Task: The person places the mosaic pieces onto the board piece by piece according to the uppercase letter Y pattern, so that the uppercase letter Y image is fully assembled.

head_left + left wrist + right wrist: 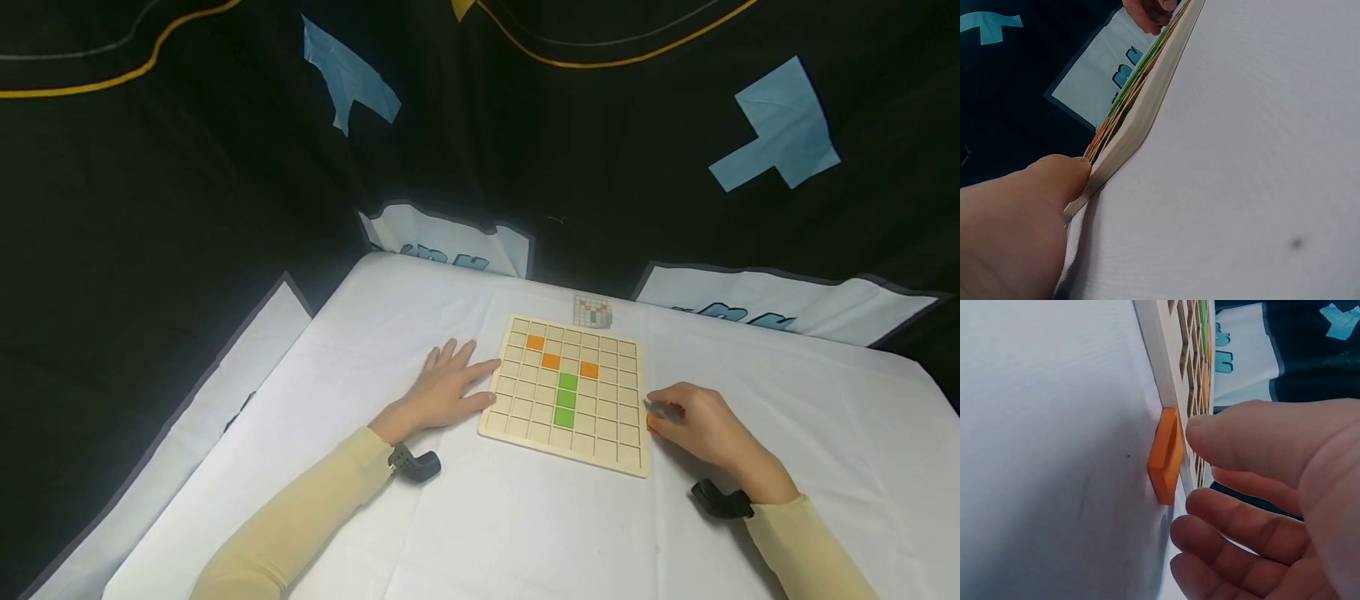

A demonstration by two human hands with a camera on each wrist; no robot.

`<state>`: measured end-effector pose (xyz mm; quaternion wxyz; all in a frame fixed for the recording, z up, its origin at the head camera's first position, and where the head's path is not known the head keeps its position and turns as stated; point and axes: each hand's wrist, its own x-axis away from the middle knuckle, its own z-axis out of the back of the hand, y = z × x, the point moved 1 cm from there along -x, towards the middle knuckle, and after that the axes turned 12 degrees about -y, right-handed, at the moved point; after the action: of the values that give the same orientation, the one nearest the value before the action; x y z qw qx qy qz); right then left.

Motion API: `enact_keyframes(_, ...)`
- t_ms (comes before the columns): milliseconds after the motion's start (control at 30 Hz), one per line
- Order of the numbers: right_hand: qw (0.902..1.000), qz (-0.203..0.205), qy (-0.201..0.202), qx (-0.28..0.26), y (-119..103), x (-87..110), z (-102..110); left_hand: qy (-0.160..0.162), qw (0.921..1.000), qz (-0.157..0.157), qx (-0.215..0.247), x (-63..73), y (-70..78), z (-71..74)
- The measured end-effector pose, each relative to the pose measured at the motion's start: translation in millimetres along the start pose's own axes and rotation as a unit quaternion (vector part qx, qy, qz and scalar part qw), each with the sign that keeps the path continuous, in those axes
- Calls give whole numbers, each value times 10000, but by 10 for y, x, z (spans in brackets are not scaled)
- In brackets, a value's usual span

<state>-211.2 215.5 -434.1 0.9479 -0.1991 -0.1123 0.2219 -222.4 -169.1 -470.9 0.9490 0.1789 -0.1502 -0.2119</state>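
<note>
A square wooden grid board (517,410) lies on the white-covered table. Three orange tiles (551,361) and three green tiles (566,398) sit in its cells, the green ones in one column. My left hand (441,392) lies with spread fingers at the board's left edge, thumb and a fingertip touching it; its thumb (1063,178) meets the rim in the left wrist view. Beside the right edge is a loose orange tile (1165,456). My right hand (697,421) is right by this tile, and the right wrist view shows its thumb and bent fingers apart, not gripping it.
A small card (592,312) printed with a coloured grid lies just beyond the board's far edge. Black cloth (555,150) with blue tape pieces (787,125) hangs behind the table. Each wrist wears a dark camera mount (720,500).
</note>
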Motion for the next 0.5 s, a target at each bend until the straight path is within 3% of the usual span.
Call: enact_keyframes(500, 9992, 267, 98, 268, -18, 10, -78, 29, 10000, 15, 17, 1, 11, 1)
